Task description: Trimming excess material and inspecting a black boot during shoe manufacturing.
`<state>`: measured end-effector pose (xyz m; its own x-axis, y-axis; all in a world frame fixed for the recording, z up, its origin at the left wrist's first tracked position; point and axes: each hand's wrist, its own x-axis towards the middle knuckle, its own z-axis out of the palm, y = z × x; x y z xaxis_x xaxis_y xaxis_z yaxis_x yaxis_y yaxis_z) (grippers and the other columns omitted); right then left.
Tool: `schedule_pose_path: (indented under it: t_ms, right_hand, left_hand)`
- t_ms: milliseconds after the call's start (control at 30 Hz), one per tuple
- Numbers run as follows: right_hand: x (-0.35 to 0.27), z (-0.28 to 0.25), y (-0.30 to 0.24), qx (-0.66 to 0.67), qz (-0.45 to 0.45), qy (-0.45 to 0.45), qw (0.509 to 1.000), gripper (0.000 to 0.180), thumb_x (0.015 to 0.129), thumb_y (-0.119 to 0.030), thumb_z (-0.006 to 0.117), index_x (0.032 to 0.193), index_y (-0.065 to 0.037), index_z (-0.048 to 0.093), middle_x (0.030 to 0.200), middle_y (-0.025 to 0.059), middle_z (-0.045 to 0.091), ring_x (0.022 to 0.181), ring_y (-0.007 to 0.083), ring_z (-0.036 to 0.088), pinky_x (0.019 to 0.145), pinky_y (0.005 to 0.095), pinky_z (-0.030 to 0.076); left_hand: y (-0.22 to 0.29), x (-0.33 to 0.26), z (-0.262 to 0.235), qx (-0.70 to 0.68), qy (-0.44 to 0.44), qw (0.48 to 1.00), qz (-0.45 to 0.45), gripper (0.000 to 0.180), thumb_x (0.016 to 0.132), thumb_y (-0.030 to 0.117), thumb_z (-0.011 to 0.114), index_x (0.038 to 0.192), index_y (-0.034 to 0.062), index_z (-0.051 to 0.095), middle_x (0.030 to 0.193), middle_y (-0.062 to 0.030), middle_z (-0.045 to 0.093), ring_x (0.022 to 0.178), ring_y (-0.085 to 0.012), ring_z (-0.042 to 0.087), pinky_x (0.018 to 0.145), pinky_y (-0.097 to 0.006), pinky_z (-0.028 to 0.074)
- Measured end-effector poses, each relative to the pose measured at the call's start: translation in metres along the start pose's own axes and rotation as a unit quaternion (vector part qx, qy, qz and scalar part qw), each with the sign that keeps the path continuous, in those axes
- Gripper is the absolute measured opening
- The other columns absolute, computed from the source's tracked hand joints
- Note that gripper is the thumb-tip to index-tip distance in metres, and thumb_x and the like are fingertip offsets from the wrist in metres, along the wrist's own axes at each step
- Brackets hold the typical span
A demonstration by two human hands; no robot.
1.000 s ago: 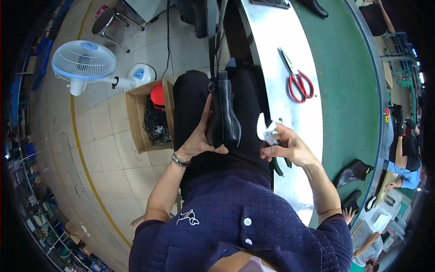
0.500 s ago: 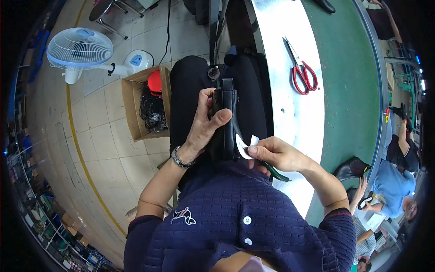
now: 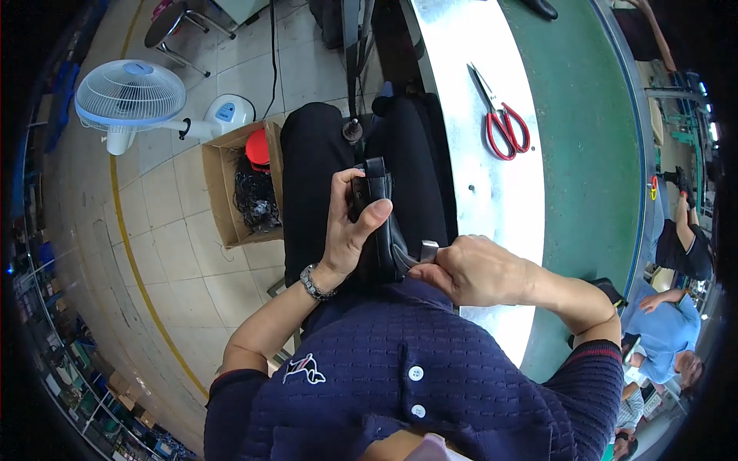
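Observation:
On my lap, upright between my thighs, is a black leather piece (image 3: pixel 379 230), probably a boot or shoe, with a short tab at its top. My left hand (image 3: pixel 350 230) is wrapped round its left side, thumb across the front and fingers behind. At its lower right edge my right hand (image 3: pixel 484 270) is closed, back of the hand up. A grey, flat-ended tool (image 3: pixel 429 250) pokes out of that fist beside the leather. The rest of the tool is hidden in the palm.
Red-handled scissors (image 3: pixel 503 127) lie on the white bench (image 3: pixel 492 211) to my right, beside a green belt (image 3: pixel 584 146) carrying dark footwear (image 3: pixel 611 292). A cardboard box (image 3: pixel 219 188) of black scraps stands at my left knee, near a fan (image 3: pixel 131 96). Co-workers (image 3: pixel 661 338) sit far right.
My right hand has turned over, back upward, and closed tighter; the white curved piece and the green handle no longer show. The black leather piece sits slightly lower and more tilted.

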<state>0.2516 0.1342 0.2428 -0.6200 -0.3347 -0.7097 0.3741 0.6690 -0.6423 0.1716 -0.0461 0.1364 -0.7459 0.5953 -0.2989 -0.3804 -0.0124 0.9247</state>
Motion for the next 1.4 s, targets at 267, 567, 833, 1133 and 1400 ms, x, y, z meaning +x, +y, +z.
schedule_pose_path:
  t_ms: [267,567,833,1133,1400]
  right_hand:
    - [0.002,0.014,0.021,0.068,-0.061,0.065,0.994,0.047,0.099,-0.043,0.048,0.091,-0.002,0.071,0.063,0.0134,0.064,0.059,0.0275,0.066,0.059,0.0372,0.052]
    - [-0.009,0.041,0.080,0.092,0.127,0.338,0.928,0.039,0.095,-0.035,0.058,0.082,0.001,0.068,0.062,0.0167,0.063,0.059,0.0347,0.065,0.060,0.0441,0.051]
    - [0.003,0.068,0.186,-0.156,0.213,0.470,0.842,0.056,0.082,-0.010,0.065,0.134,-0.004,0.044,0.104,0.0188,0.056,0.096,0.0354,0.058,0.076,0.0449,0.051]
    - [0.008,0.018,0.117,-0.024,-0.270,0.461,0.845,0.081,0.063,-0.018,0.083,0.134,-0.005,0.046,0.133,0.0178,0.049,0.126,0.0369,0.044,0.102,0.0474,0.039]
    - [-0.003,0.046,0.102,0.229,-0.259,0.394,0.852,0.064,0.069,-0.027,0.083,0.119,0.004,0.058,0.102,0.0173,0.067,0.091,0.0262,0.065,0.080,0.0339,0.050]
  left_hand:
    - [-0.021,0.031,-0.018,-0.257,-0.080,0.954,-0.128,0.081,0.091,0.073,0.029,0.127,0.0036,0.049,0.113,-0.0106,0.061,0.102,-0.0150,0.060,0.083,-0.028,0.051]
    - [-0.034,0.050,-0.004,-0.075,-0.069,0.970,-0.219,0.086,0.091,0.075,0.016,0.081,0.0035,0.062,0.075,-0.0094,0.065,0.067,-0.0177,0.064,0.067,-0.030,0.053]
    - [0.034,0.067,0.040,0.039,-0.224,0.974,0.003,0.084,0.097,0.063,0.004,0.083,0.0022,0.060,0.076,-0.0071,0.062,0.069,-0.0139,0.058,0.071,-0.025,0.048]
    - [0.038,0.101,0.055,-0.402,-0.454,0.784,-0.132,0.093,0.093,0.070,0.002,0.083,-0.0022,0.059,0.075,-0.0238,0.062,0.075,-0.0393,0.057,0.078,-0.048,0.044]
    - [0.002,0.098,0.042,-0.554,-0.416,0.701,-0.173,0.038,0.106,0.038,0.023,0.096,0.0100,0.047,0.081,-0.0047,0.054,0.084,-0.0234,0.055,0.095,-0.040,0.038]
